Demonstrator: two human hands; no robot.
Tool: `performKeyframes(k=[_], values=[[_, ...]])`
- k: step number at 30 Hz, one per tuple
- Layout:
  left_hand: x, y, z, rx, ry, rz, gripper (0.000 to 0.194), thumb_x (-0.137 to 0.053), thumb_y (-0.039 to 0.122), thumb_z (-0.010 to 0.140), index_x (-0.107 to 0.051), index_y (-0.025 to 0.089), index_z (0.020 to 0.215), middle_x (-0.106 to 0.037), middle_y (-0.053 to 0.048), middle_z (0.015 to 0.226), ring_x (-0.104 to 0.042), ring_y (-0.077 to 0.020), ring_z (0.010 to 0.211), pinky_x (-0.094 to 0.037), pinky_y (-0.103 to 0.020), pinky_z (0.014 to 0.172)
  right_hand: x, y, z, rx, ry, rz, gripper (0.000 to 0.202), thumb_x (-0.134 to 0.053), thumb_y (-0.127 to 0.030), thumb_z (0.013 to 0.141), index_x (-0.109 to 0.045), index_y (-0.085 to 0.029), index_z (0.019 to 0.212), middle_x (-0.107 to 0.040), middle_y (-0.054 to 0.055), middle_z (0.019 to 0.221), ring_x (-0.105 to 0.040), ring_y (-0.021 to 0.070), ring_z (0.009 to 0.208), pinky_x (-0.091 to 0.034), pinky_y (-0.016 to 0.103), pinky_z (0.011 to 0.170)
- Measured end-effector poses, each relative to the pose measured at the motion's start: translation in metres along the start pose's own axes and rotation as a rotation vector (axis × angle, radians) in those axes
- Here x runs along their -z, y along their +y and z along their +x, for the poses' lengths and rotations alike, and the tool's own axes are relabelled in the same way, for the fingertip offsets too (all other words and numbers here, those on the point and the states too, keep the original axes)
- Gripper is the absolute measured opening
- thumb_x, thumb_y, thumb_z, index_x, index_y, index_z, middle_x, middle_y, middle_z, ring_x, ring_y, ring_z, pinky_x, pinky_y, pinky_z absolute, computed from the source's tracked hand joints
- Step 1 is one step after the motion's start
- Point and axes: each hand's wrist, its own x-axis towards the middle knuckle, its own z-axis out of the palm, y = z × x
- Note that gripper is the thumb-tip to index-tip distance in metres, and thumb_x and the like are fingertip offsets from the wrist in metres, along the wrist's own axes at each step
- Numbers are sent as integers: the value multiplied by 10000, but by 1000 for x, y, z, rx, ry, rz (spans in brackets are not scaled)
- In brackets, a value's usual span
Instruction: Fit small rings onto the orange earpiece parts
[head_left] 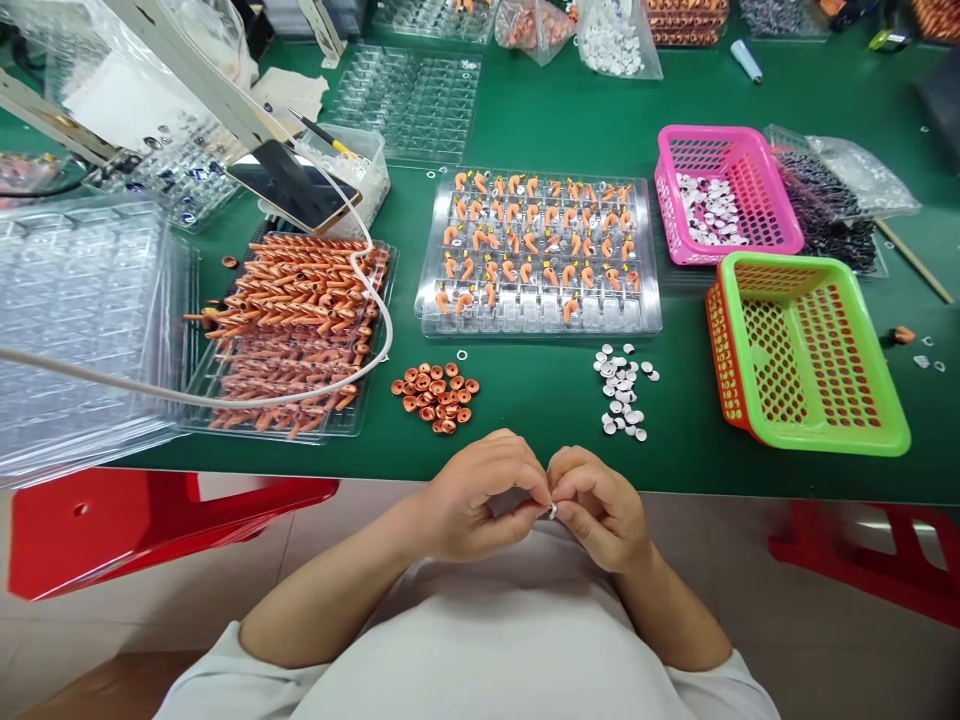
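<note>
At the table's front edge, my left hand [487,500] and my right hand [604,512] meet, thumbs and fingertips pinched together. Between them shows a small white piece [553,511], mostly covered by the fingers. To the left of the hands lies a pile of copper-coloured cup-shaped parts [439,393]. On the right is a loose group of small white discs [621,388]. Behind both piles, a clear plastic tray [540,322] holds rows of curved orange pieces, several with yellow tips.
A tray of copper-coloured stems [300,290] stands left, crossed by a white cable [225,403]. Stacked clear trays [82,320] lie farther left. A pink basket [750,190] with white pieces and a green basket [862,400] stand right. A phone [296,190] rests near a metal stand.
</note>
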Motion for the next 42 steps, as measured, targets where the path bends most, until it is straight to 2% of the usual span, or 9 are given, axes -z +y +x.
performKeyframes(k=[22,33,42], values=[[-2,-2,0,11,-4,-20,126,-574,74,814,-577,192,857,-674,-26,708,-604,-149,664,-459,-303,684,1,0,0,5,-14,27,70,-584,-174,902,-614,-214,950,-608,50,854,-572,177,782,-489,342,701],[-5,0,-1,21,23,29,182,-580,39,733,-561,198,820,-656,-11,685,-583,-146,643,-454,-302,661,1,-2,0,9,-33,34,112,-581,-129,890,-613,-210,960,-593,57,867,-557,184,794,-474,354,711],[-2,-2,-1,3,-49,26,153,-558,60,796,-574,196,864,-676,-25,714,-610,-149,665,-460,-304,691,1,0,-3,9,-29,18,99,-575,-154,896,-605,-219,964,-593,54,862,-566,188,786,-483,359,703]])
